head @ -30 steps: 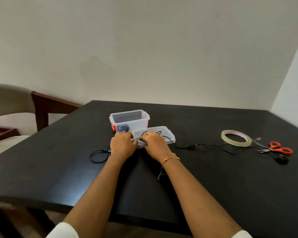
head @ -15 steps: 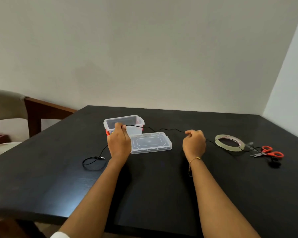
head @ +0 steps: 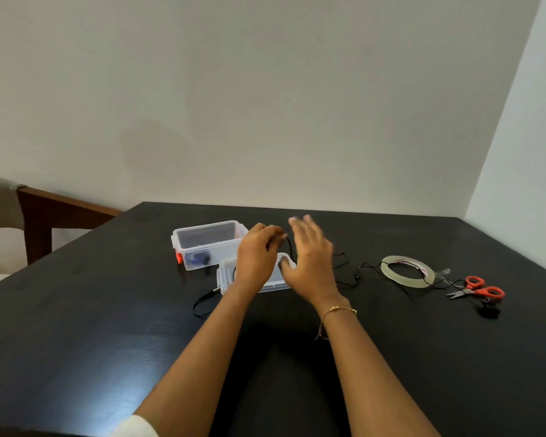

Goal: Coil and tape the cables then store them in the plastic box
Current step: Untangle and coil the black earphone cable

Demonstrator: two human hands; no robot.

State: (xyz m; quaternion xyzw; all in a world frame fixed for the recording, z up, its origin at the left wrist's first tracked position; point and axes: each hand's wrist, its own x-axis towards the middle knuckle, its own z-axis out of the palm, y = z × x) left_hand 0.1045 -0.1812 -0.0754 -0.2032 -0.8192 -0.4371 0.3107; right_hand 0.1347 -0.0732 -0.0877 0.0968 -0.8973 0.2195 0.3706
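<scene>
A thin black cable (head: pixel 344 265) runs across the dark table from a loop at the left (head: pixel 202 302) to a black plug near the scissors. My left hand (head: pixel 255 259) pinches the cable above the clear lid (head: pixel 226 275). Blurred and with fingers spread, my right hand (head: pixel 309 263) hovers just right of the left hand, touching no part of the cable that I can see. The clear plastic box (head: pixel 208 244) stands open behind the lid, with a blue object inside and an orange latch.
A roll of clear tape (head: pixel 404 272) lies to the right with the cable crossing it. Orange-handled scissors (head: pixel 476 287) lie further right beside the black plug (head: pixel 487 310). A wooden chair (head: pixel 38 216) stands off the table's left edge.
My right hand let go of the cable and swung back left to the left hand, fingers opening. The slack cable has dropped onto the table by the tape. The left hand moved slightly right.
</scene>
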